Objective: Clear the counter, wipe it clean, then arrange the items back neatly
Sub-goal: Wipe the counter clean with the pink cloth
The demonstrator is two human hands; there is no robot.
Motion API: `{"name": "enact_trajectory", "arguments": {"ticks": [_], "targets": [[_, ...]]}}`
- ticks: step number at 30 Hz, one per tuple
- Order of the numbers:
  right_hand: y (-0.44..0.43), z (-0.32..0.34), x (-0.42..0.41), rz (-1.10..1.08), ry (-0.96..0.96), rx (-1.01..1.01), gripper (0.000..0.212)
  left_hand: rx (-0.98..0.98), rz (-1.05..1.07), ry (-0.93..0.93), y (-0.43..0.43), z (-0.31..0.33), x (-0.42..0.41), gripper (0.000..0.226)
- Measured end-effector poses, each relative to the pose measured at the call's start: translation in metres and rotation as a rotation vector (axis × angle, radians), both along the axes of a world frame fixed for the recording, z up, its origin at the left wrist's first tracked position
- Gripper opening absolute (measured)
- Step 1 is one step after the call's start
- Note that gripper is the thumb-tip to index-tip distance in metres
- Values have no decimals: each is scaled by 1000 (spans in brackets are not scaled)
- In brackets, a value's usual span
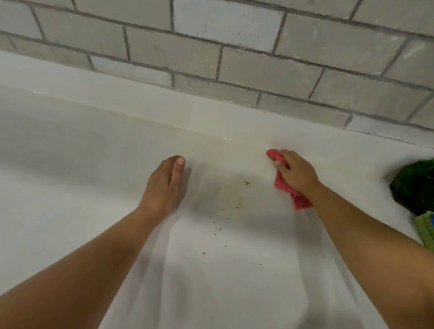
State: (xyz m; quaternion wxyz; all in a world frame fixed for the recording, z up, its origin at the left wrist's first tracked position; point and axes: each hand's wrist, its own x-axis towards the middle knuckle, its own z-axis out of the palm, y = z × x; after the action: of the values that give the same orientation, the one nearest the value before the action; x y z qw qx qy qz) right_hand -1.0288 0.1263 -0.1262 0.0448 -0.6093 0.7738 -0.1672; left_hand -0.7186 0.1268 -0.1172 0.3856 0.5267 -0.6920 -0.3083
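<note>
A careless sweep could scatter the dark crumbs over the glossy white counter or onto the green mossy clump (near, on the right). The right hand grips the crumpled pink cloth by the back edge, crumbs just left of it; the left hand rests flat, empty.

Pale brick-pattern wall tiles with grey grout lines, softly and evenly lit.

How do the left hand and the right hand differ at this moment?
The left hand is empty with straight fingers; the right hand grips a pink cloth. The right hand reaches nearer the wall than the left hand. Both are palm-down over the white counter.
</note>
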Motion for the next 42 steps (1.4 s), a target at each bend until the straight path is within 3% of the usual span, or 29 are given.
{"name": "enact_trajectory", "arguments": {"ticks": [3,6,10,14,16,19,21,24,28,30,33,36,42], "targets": [[4,2,11,19,15,27,44,-4,2,-16,-1,0,-2,44],[28,-2,49,184,-31,-47,40,4,13,-11,0,0,-1,45],[88,9,124,440,-308,-85,38,49,6,85,8,7,3,47],[134,24,168,702,-392,-106,30,60,-42,230,25,16,19,50],[134,42,150,561,-572,-176,28,45,-92,249,39,20,33,53],[126,63,81,238,-656,-291,17,53,-130,274,64,22,58,52],[127,63,30,52,-566,-255,13,63,-132,269,80,18,73,56],[140,34,-15,-132,-361,-109,23,80,-134,245,96,14,91,59],[145,3,3,-222,-94,30,43,95,-105,246,110,12,111,56],[145,5,28,-209,-66,17,46,103,-87,255,116,11,117,51],[153,12,89,-90,-161,-10,47,107,-85,279,125,13,117,43],[172,10,175,183,-156,-50,49,107,-107,299,134,19,110,44],[248,9,264,577,-466,-82,34,74,-111,279,155,26,130,45]]}}
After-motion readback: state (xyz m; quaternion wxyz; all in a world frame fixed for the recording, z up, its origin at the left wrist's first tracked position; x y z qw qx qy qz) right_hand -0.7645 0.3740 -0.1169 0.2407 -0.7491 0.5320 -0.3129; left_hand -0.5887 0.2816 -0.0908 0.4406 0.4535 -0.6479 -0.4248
